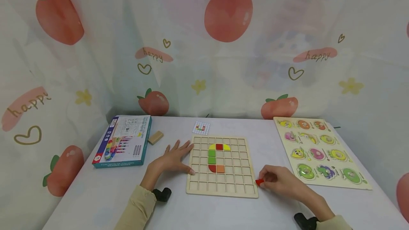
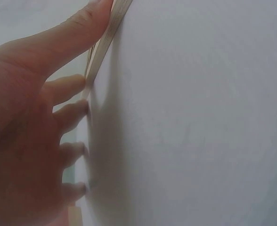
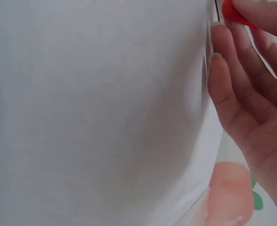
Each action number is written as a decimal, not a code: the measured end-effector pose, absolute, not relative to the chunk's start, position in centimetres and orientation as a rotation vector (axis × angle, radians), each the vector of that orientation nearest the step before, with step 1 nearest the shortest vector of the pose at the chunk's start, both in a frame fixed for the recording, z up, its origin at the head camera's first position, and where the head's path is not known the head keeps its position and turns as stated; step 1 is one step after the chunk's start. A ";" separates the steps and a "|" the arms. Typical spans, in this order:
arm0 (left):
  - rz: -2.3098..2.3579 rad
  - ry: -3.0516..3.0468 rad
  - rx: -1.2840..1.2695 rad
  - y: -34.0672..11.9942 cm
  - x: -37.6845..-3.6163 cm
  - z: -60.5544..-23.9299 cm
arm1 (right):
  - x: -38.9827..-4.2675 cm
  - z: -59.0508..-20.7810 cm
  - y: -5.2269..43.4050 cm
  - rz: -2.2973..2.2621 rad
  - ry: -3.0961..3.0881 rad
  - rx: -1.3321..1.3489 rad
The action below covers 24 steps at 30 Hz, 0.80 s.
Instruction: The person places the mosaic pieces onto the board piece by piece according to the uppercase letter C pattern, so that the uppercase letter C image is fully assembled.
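Pinching a red piece [image 1: 259, 182] between fingertips, our right hand [image 1: 281, 182] rests just off the grid board's [image 1: 236, 191] lower right corner. Our left hand [image 1: 172, 159] lies flat, fingers spread — steadying the board's left edge. On the grid sit yellow, red, green and orange pieces [image 1: 216, 158]. Beyond — a box [image 1: 124, 141] left, a fruit puzzle [image 1: 319, 152] right.

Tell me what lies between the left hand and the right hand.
In the head view, the wooden grid board lies between left hand and right hand, which pinches a red piece.
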<state>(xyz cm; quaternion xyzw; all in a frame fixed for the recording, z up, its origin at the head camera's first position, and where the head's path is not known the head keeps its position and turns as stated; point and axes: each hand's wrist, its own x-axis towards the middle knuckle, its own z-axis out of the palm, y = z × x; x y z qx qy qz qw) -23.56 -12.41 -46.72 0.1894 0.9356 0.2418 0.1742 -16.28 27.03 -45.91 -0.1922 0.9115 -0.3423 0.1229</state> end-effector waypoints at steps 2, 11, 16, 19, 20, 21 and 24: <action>0.682 2.656 0.536 -12.4 -23.6 -46.8 | -16.5 -45.9 26.9 -1.011 2.682 -0.552; 0.672 2.663 0.520 -12.7 -23.7 -46.8 | -17.5 -45.7 25.2 -1.110 2.726 -0.531; 0.675 2.668 0.518 -12.7 -23.6 -46.7 | -18.3 -45.7 23.7 -1.123 2.726 -0.540; 0.664 2.672 0.515 -12.7 -23.6 -46.8 | -18.8 -45.7 22.8 -1.127 2.720 -0.544; 0.663 2.671 0.516 -12.7 -23.6 -46.8 | -18.9 -45.7 22.4 -1.127 2.724 -0.545; 0.661 2.671 0.519 -12.6 -23.6 -46.9 | -19.1 -45.7 22.1 -1.127 2.727 -0.542; 0.663 2.669 0.527 -12.5 -23.6 -46.9 | -19.4 -45.7 21.0 -1.122 2.739 -0.541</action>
